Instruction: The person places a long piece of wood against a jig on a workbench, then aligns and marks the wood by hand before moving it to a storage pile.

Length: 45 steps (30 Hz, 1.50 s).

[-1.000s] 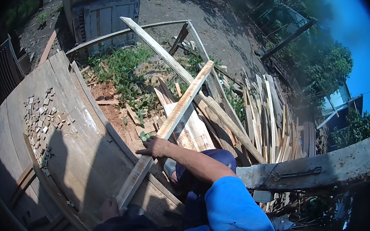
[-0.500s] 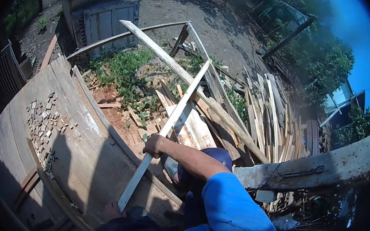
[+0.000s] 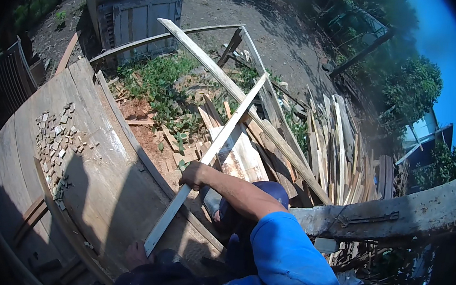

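Note:
My right hand (image 3: 196, 175) is closed around a long, pale wooden plank (image 3: 228, 130), which slants from the lower middle up across another long board (image 3: 193, 51). My left hand (image 3: 136, 254) is at the plank's lower end, partly hidden by dark clothing; I cannot make out its grip clearly. The plank's lower part lies over a worn wooden platform (image 3: 36, 135), which carries a scattering of small wood blocks (image 3: 58, 142). My bent knee in dark clothing is under my right forearm.
Several loose strips and boards (image 3: 337, 147) are piled to the right, behind a weathered beam (image 3: 385, 218). Grass and weeds (image 3: 157, 81) with wood scraps lie ahead. A grey cabinet (image 3: 141, 21) stands at the back left, a metal grille (image 3: 15, 75) at far left, trees at upper right.
Since a second ago the plank has turned on its long axis, showing a narrower face, and my right hand's fingers have wrapped more tightly around it. The view has shifted slightly.

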### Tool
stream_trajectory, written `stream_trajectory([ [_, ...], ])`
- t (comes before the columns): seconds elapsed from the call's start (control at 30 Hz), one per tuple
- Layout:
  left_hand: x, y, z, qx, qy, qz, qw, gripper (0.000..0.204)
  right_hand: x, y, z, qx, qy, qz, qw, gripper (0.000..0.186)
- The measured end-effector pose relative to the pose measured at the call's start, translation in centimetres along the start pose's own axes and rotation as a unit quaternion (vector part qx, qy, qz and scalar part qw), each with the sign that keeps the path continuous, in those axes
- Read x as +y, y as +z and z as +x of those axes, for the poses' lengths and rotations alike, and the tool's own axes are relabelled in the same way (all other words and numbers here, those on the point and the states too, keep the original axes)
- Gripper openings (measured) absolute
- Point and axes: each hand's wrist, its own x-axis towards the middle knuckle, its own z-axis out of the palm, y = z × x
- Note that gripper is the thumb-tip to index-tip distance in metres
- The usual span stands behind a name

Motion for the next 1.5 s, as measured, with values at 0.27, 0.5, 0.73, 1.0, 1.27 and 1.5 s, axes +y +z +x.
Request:
stream_trajectory([
  [0.27, 2.7, -5.9, -0.2, 0.010, -0.009, 0.009, 1.000, 0.069, -0.1, 2.0, -3.1, 0.315, -0.065, -0.046, 0.946, 0.043],
  [0.5, 1.4, -5.3, 1.5, 0.057, -0.039, 0.075, 0.995, 0.073, -1.9, 3.1, -1.1, 0.403, 0.021, -0.047, 0.914, 0.044],
  [0.73, 1.7, -5.0, 1.9, 0.104, -0.021, 0.083, 0.991, 0.051, -0.8, 2.9, -1.0, 0.366, 0.019, -0.071, 0.928, 0.044],
  [1.0, -3.5, -9.6, 4.4, 0.219, -0.028, 0.067, 0.973, 0.054, -3.0, -0.6, 2.2, 0.376, 0.041, -0.068, 0.923, 0.055],
  [1.27, -5.2, -9.1, 2.9, 0.193, -0.070, 0.047, 0.978, 0.062, -5.9, -2.7, 3.0, 0.243, 0.013, -0.035, 0.969, 0.057],
  [1.5, -0.2, -7.6, -0.4, 0.058, -0.060, 0.023, 0.996, 0.040, -0.9, -2.3, 0.2, 0.044, -0.063, 0.025, 0.997, 0.059],
])
